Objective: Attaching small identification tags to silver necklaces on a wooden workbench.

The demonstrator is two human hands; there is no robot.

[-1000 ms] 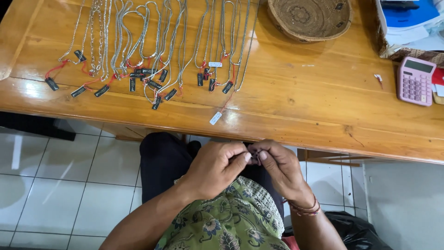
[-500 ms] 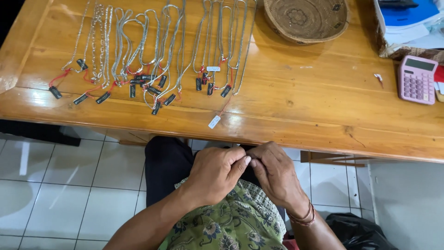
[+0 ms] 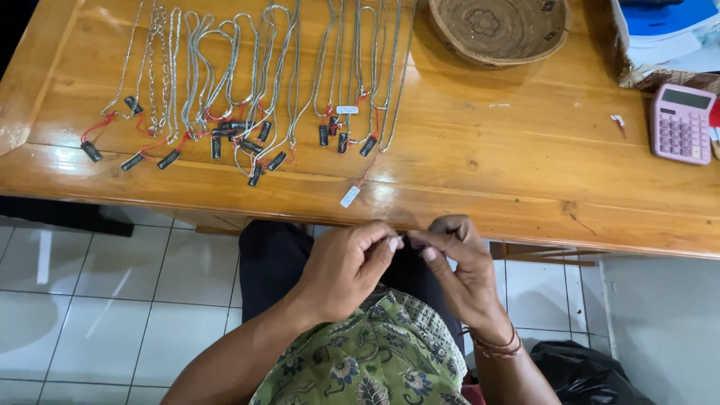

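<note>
My left hand (image 3: 346, 264) and my right hand (image 3: 457, 264) meet fingertip to fingertip over my lap, just below the near edge of the wooden table (image 3: 525, 172). Both pinch something very small between thumb and fingers; it is too tiny and too hidden to name. Several silver chains (image 3: 247, 75) with small black tags on red threads lie in rows on the table's left half. One chain with a white tag (image 3: 349, 196) reaches almost to the table edge above my hands.
A woven basket (image 3: 499, 28) stands at the far middle of the table. A pink calculator (image 3: 680, 124) lies at the right, with a blue and white box (image 3: 664, 30) behind it. White floor tiles and a black bag (image 3: 585, 371) are below.
The view has shifted a little. My hands stay together over my lap, fingers working slightly at the same small thing.
</note>
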